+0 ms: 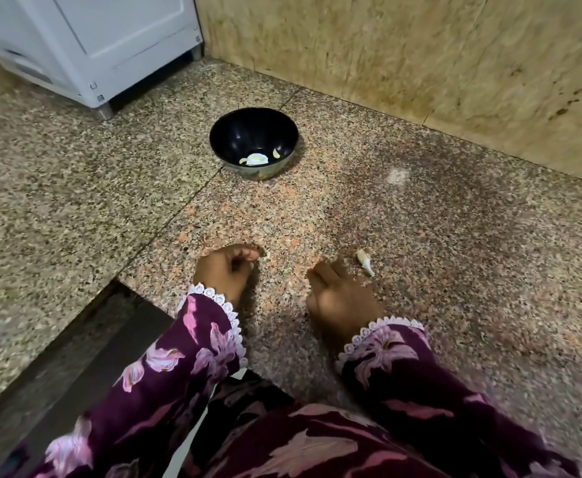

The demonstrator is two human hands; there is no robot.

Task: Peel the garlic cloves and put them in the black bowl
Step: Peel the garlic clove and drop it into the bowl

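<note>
Nearest the camera are two dark floral sleeves [165,367] with white lace cuffs, reaching out over a speckled granite floor [455,270]. A white appliance [93,46] stands in the far left corner against a mottled tan wall [420,56].

The black bowl [253,132] sits on the floor well ahead of both hands, towards that far corner, with a few pale peeled garlic pieces [256,158] at its bottom.

The left hand [226,270] hovers low with its fingers [250,253] curled in; whether they pinch anything I cannot tell. The right hand [339,298] rests on the floor with fingers fairly straight and holding nothing.

Just beyond the right fingertips lies one unpeeled garlic clove [365,262], apart from them.

The clove is small and pale on a busy floor, so a hasty grab may flick it away. The bowl is far enough off that a peeled clove tossed towards it could miss and land on the floor.
</note>
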